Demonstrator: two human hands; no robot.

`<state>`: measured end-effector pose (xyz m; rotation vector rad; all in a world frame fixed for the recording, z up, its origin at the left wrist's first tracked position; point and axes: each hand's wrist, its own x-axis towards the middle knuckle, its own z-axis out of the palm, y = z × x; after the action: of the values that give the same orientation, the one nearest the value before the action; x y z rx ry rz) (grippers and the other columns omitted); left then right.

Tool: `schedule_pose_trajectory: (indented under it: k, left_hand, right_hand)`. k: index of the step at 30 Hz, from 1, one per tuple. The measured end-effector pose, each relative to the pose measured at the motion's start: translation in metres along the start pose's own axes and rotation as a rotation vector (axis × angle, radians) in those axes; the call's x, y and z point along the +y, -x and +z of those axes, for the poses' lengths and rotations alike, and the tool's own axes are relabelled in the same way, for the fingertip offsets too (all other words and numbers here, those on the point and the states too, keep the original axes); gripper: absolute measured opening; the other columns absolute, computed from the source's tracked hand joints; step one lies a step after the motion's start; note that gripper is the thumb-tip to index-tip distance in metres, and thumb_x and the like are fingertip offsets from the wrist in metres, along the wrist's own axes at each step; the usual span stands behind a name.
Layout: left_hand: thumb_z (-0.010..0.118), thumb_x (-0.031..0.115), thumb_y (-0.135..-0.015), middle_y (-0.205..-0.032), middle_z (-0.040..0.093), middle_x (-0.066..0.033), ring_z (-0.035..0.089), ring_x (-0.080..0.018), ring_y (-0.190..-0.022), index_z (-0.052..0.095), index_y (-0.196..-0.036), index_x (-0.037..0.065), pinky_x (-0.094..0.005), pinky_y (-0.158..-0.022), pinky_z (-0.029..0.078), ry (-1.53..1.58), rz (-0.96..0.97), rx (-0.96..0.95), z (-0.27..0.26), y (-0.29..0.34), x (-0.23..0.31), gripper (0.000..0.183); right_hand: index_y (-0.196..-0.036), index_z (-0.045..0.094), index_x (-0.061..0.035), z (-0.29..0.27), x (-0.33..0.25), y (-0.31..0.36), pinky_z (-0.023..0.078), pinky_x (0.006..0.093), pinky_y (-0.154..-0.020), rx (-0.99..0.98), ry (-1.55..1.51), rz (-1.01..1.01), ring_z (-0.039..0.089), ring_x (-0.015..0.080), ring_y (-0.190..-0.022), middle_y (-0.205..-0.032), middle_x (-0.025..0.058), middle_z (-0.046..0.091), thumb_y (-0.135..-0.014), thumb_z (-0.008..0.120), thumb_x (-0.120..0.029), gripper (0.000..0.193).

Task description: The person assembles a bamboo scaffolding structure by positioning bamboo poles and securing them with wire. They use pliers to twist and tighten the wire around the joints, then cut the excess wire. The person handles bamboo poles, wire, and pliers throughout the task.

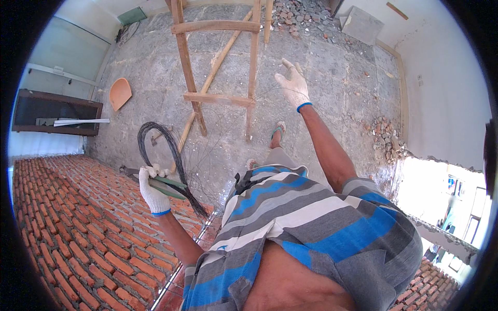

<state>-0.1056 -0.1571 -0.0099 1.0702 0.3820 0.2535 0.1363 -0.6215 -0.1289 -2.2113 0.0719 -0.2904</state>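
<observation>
My left hand (154, 196), in a white knitted glove with a blue cuff, is closed around a cutting tool with green handles (168, 185); its dark head (127, 171) points left. A looped coil of thin black wire (142, 139) is at the same hand, its bundled tail hanging past the wrist. Loose strands spread from the coil to the right. Stretched out ahead, my right hand (294, 87) wears a matching glove, its fingers apart. One fine strand passes close to it; whether it touches the palm I cannot tell.
A wooden ladder-like frame (218, 97) stands ahead, with a long pole (220, 58) slanting behind it. An orange scoop-shaped pan (120, 94) and a hammer (158, 136) lie on the grey floor. Rubble (306, 20) is piled far right; a brick wall (88, 223) rises at left.
</observation>
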Motion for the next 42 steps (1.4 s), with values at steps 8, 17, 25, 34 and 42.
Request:
schedule_pose_trajectory:
  k: [8,17,25,34,42]
  left_hand:
    - [0.060,0.033,-0.109,-0.088,0.050,-0.0034,0.050,-0.0200,-0.083,0.052,-0.085,0.013,-0.0404,-0.084,0.047,-0.021,0.019,0.066,-0.007,-0.002,-0.003,0.032]
    - [0.060,0.029,-0.109,-0.091,0.054,-0.0036,0.053,-0.0189,-0.085,0.054,-0.087,0.011,-0.0393,-0.086,0.048,-0.068,-0.035,0.059,0.004,-0.004,-0.007,0.030]
    - [0.064,0.032,-0.108,-0.088,0.062,-0.0012,0.061,-0.0155,-0.080,0.065,-0.091,0.008,-0.0328,-0.080,0.050,-0.265,-0.077,0.059,0.038,-0.020,-0.034,0.029]
    - [0.065,0.032,-0.108,-0.086,0.062,-0.0018,0.059,-0.0154,-0.078,0.063,-0.087,0.009,-0.0337,-0.078,0.050,-0.289,-0.131,0.089,0.009,-0.023,-0.031,0.031]
    - [0.066,0.031,-0.107,-0.090,0.059,-0.0013,0.056,-0.0152,-0.080,0.060,-0.090,0.010,-0.0339,-0.078,0.050,-0.244,-0.136,0.189,-0.010,-0.013,-0.023,0.028]
  right_hand:
    - [-0.153,0.061,-0.0321,-0.007,0.015,0.006,0.020,0.0497,-0.133,0.064,0.304,-0.102,0.025,0.0455,-0.161,-0.169,0.0362,0.031,-0.090,0.074,-0.042,0.065]
    - [-0.144,0.068,-0.0271,-0.011,-0.007,0.027,0.040,0.0507,-0.122,-0.047,0.367,-0.258,0.047,0.0445,-0.146,-0.157,0.0261,0.053,-0.094,0.069,-0.028,0.049]
    - [-0.154,0.058,-0.0194,-0.003,-0.063,0.048,0.049,0.0440,-0.117,-0.386,0.016,-0.210,0.056,0.0344,-0.143,-0.154,0.0200,0.058,-0.099,0.065,-0.013,0.056]
    - [-0.162,0.047,-0.0074,-0.013,-0.040,0.048,0.046,0.0381,-0.118,-0.338,-0.556,0.078,0.054,0.0215,-0.145,-0.151,0.0114,0.061,-0.107,0.062,-0.013,0.057]
    - [-0.157,0.053,-0.0129,-0.040,-0.033,0.049,0.048,0.0422,-0.117,-0.447,-0.317,0.064,0.060,0.0303,-0.139,-0.149,0.0190,0.062,-0.104,0.066,-0.022,0.055]
